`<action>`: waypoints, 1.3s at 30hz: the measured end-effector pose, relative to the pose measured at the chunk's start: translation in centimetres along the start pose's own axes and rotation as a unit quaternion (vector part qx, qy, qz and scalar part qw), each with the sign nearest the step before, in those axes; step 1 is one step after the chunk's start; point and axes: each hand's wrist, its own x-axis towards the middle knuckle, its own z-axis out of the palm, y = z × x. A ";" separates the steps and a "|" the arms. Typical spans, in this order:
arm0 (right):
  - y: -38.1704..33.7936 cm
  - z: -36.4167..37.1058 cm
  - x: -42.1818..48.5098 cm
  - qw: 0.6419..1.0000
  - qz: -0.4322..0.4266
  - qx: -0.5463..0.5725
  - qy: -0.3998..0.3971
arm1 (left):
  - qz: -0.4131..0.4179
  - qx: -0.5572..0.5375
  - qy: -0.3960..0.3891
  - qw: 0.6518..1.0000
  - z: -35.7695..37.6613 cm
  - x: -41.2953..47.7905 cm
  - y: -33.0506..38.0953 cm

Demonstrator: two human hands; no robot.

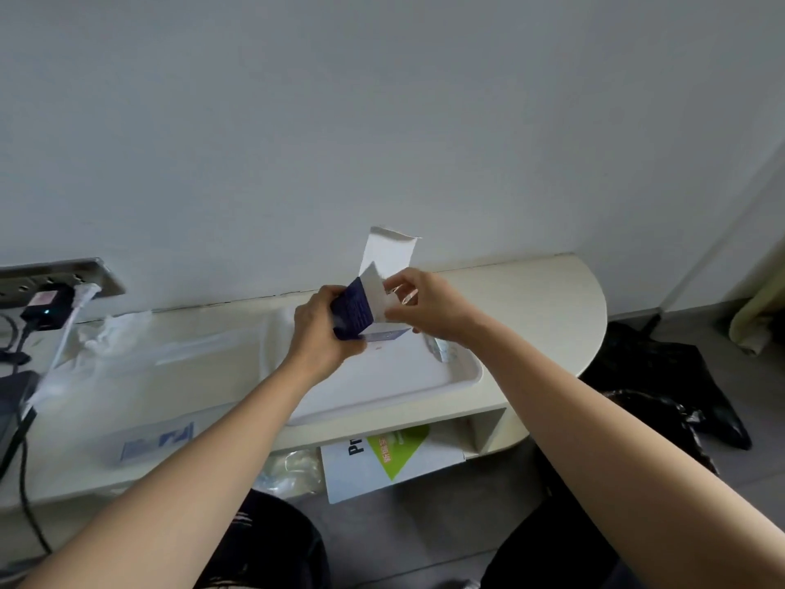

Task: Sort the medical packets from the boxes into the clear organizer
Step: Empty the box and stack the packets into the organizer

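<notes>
The left hand [323,329] grips a dark blue box [354,310] above the white tray [424,376] on the bench [531,299]; the top flap of the box stands open. The right hand [429,308] pinches what seems to be a clear packet [405,296] at the opening.

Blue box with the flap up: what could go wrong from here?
The left hand grips the blue box in the air while the right hand pinches at its open mouth; contents might slide out and miss the white tray. The raised flap could tear if tugged.
</notes>
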 end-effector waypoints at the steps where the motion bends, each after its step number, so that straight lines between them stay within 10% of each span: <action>1: -0.1 0.2 0.0 1.000 0.004 0.006 0.018 | -0.004 -0.011 -0.005 1.000 -0.2 -0.2 0.0; 26: -2.1 2.7 1.1 0.995 0.063 -0.054 0.047 | -0.103 -0.038 -0.039 0.993 -0.8 -0.1 -0.5; 39: 1.1 0.5 1.4 0.932 0.134 0.295 0.161 | -0.183 -0.011 0.072 0.980 -1.5 1.2 -1.6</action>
